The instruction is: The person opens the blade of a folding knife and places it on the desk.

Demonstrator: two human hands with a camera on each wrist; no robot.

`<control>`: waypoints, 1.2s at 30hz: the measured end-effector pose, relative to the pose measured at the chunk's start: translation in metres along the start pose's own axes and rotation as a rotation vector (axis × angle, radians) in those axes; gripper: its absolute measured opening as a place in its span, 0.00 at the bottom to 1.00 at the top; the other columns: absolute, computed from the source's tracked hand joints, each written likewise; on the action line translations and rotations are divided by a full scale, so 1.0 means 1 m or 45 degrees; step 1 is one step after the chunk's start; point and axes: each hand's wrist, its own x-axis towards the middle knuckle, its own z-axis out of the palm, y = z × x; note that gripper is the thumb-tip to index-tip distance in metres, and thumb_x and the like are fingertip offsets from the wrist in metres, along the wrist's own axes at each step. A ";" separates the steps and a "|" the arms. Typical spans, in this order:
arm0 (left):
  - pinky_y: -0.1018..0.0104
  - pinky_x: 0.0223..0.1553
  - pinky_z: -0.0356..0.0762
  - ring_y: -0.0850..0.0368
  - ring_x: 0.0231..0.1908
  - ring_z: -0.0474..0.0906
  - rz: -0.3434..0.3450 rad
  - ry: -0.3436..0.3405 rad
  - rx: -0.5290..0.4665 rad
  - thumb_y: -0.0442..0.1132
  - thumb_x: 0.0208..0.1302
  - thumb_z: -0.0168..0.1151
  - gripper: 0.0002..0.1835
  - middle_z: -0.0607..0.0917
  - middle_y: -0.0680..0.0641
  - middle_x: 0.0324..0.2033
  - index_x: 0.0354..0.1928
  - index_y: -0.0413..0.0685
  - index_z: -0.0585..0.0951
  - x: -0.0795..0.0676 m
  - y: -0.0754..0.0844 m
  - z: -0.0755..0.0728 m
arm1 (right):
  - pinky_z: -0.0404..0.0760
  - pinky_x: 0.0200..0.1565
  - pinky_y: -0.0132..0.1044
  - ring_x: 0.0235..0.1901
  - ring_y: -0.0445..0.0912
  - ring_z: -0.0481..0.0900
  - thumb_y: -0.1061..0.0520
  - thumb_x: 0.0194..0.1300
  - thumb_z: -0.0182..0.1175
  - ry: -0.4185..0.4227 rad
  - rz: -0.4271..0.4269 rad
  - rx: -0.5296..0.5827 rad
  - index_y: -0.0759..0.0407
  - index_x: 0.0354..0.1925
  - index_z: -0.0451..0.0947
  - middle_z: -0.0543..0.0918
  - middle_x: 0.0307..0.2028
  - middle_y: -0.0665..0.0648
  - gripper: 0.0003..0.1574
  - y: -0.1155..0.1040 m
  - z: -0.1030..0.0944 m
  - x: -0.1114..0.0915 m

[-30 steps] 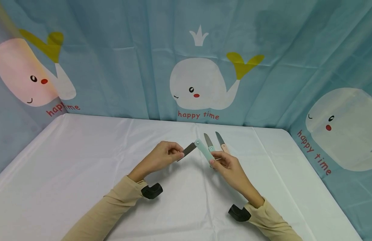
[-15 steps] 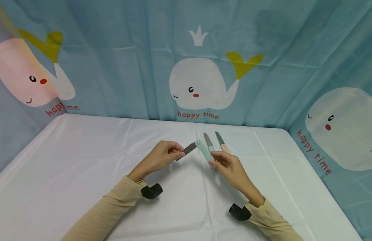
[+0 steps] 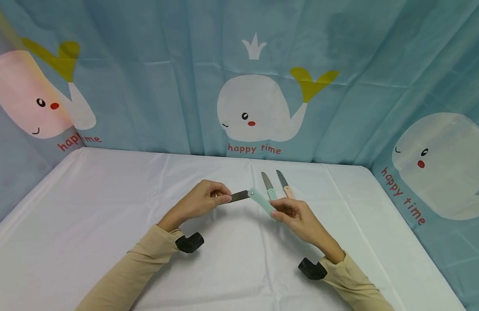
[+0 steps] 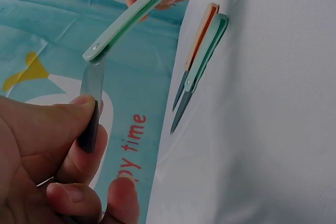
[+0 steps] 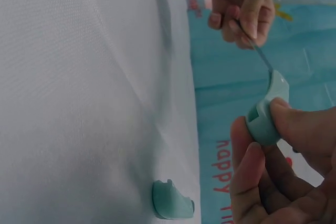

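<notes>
Between the two hands, above the table, is a folding knife (image 3: 262, 202) with a mint-green handle, its blade partly unfolded at an angle. My left hand (image 3: 202, 199) pinches the blade (image 4: 93, 85) between thumb and fingers; the blade's tip end is covered there. The far end of the handle is held by the thumb and fingers of my right hand (image 3: 295, 216). Just behind the right hand two more folding knives lie on the table with blades out: a mint-green one (image 4: 207, 51) and a peach-handled one (image 4: 202, 38) beside it.
A white cloth covers the table (image 3: 107, 207). Behind it and at both sides hangs a blue curtain (image 3: 158, 95) printed with whales. Black pieces (image 3: 190, 242) are worn at both wrists.
The blade has swung to a flatter, wider angle with the handle. My left hand has shifted slightly left, and the knife's pivot has dropped a little. Both lying knives stay put.
</notes>
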 end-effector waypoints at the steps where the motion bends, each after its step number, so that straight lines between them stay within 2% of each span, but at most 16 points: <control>1: 0.69 0.29 0.64 0.59 0.25 0.67 0.007 0.001 0.009 0.39 0.67 0.64 0.07 0.84 0.40 0.29 0.40 0.43 0.86 0.000 0.000 0.000 | 0.82 0.41 0.31 0.38 0.38 0.83 0.59 0.68 0.63 -0.012 0.004 -0.006 0.67 0.55 0.80 0.86 0.47 0.65 0.20 0.000 0.000 0.000; 11: 0.70 0.28 0.64 0.58 0.25 0.66 0.039 0.006 0.052 0.39 0.69 0.61 0.07 0.84 0.40 0.30 0.38 0.43 0.85 -0.002 0.001 -0.005 | 0.80 0.42 0.31 0.40 0.40 0.81 0.60 0.68 0.62 -0.139 0.037 -0.013 0.66 0.56 0.80 0.84 0.49 0.65 0.19 0.001 -0.003 -0.001; 20: 0.71 0.28 0.64 0.59 0.24 0.65 0.101 -0.064 0.063 0.37 0.69 0.61 0.06 0.81 0.42 0.27 0.36 0.43 0.83 -0.002 -0.003 -0.009 | 0.78 0.38 0.29 0.36 0.37 0.78 0.60 0.68 0.62 -0.238 0.031 -0.037 0.66 0.54 0.81 0.85 0.47 0.64 0.17 0.002 -0.003 -0.002; 25: 0.71 0.27 0.63 0.60 0.23 0.64 0.116 -0.107 0.069 0.37 0.69 0.61 0.06 0.77 0.47 0.24 0.36 0.44 0.83 -0.003 -0.004 -0.009 | 0.79 0.41 0.30 0.40 0.35 0.79 0.57 0.70 0.61 -0.304 0.021 -0.052 0.65 0.54 0.81 0.85 0.49 0.63 0.18 0.001 -0.003 -0.003; 29: 0.71 0.27 0.62 0.60 0.23 0.64 0.122 -0.101 0.070 0.38 0.69 0.61 0.06 0.78 0.46 0.24 0.36 0.44 0.83 -0.002 -0.005 -0.009 | 0.80 0.42 0.30 0.41 0.36 0.80 0.56 0.70 0.61 -0.307 0.020 -0.075 0.63 0.55 0.81 0.85 0.49 0.62 0.18 0.000 -0.004 -0.003; 36: 0.71 0.31 0.65 0.60 0.27 0.68 0.096 -0.015 0.029 0.39 0.68 0.63 0.06 0.83 0.42 0.31 0.37 0.46 0.85 -0.001 -0.004 -0.008 | 0.78 0.40 0.30 0.38 0.38 0.79 0.56 0.70 0.60 -0.262 0.054 -0.071 0.59 0.55 0.81 0.85 0.46 0.57 0.17 0.000 -0.003 -0.002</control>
